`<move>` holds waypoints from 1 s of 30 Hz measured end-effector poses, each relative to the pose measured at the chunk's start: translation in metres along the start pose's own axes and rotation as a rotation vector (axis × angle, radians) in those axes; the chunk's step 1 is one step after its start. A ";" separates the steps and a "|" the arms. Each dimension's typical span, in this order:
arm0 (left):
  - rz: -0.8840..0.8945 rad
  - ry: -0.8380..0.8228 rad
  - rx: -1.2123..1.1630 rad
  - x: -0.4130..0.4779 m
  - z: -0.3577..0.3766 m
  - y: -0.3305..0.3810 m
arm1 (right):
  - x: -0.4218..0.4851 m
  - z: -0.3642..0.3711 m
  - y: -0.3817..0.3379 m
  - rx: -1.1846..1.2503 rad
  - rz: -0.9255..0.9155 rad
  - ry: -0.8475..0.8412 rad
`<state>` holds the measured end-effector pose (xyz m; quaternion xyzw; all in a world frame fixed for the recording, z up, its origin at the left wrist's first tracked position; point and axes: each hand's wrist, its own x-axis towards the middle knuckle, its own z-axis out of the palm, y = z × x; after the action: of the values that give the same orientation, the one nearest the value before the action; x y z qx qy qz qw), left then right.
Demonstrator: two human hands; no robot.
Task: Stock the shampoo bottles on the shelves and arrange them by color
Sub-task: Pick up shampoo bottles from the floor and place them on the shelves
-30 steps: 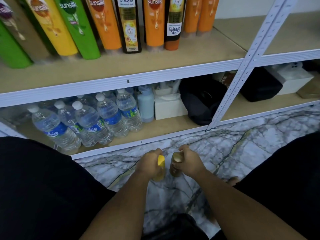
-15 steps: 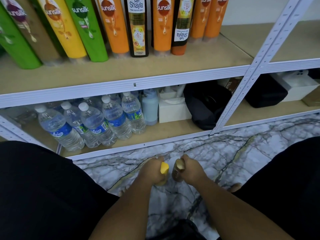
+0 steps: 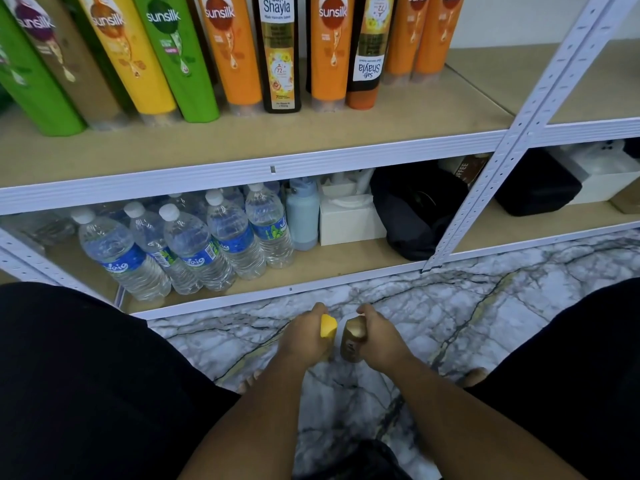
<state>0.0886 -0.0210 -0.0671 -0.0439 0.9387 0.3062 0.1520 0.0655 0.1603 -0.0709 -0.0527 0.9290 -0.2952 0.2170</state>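
My left hand grips a yellow shampoo bottle and my right hand grips a gold-brown one, side by side low over the marble floor. Most of each bottle is hidden by the fingers. On the upper shelf stands a row of shampoo bottles: green, brown, yellow, orange, a black Shayla bottle, more orange, an upside-down Shayla bottle, then orange again.
The bottom shelf holds several water bottles, a pale blue flask, a white tissue box and black bags. A white upright post splits the shelving. My dark-clothed knees flank the hands.
The view has tilted down slightly and both hands, holding the same bottles, have drifted a little toward the shelf.
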 end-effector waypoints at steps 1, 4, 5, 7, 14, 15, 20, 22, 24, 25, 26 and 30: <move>-0.003 -0.001 -0.006 0.000 -0.001 0.000 | 0.001 -0.001 0.000 0.003 0.009 -0.002; -0.005 0.000 -0.050 -0.003 -0.004 0.001 | 0.001 -0.001 0.002 0.009 0.013 0.007; -0.008 0.003 -0.080 -0.003 -0.006 0.001 | 0.000 -0.001 0.002 0.025 0.016 0.011; -0.023 0.022 -0.144 -0.002 -0.014 0.005 | 0.000 -0.005 -0.001 0.071 0.017 0.042; 0.041 0.225 -0.481 0.014 -0.092 0.051 | -0.001 -0.076 -0.056 0.543 -0.103 0.396; 0.082 0.259 -0.507 0.015 -0.108 0.062 | -0.002 -0.092 -0.069 0.603 -0.155 0.439; 0.304 0.430 -0.527 0.005 -0.194 0.131 | -0.013 -0.180 -0.132 0.775 -0.393 0.579; 0.407 0.506 -0.564 0.000 -0.228 0.160 | -0.013 -0.215 -0.153 0.801 -0.467 0.617; 0.513 0.539 -0.606 -0.003 -0.258 0.189 | -0.013 -0.247 -0.171 0.817 -0.546 0.610; 0.556 0.561 -0.602 -0.003 -0.273 0.203 | -0.014 -0.264 -0.180 0.809 -0.593 0.610; 0.587 0.588 -0.593 -0.003 -0.284 0.215 | -0.014 -0.278 -0.186 0.799 -0.633 0.619; 0.639 0.660 -0.562 0.015 -0.315 0.249 | -0.005 -0.321 -0.202 0.781 -0.715 0.682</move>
<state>-0.0506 -0.0050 0.3092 0.1108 0.7852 0.5464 -0.2696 -0.0760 0.1641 0.2813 -0.1798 0.6946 -0.6672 -0.2002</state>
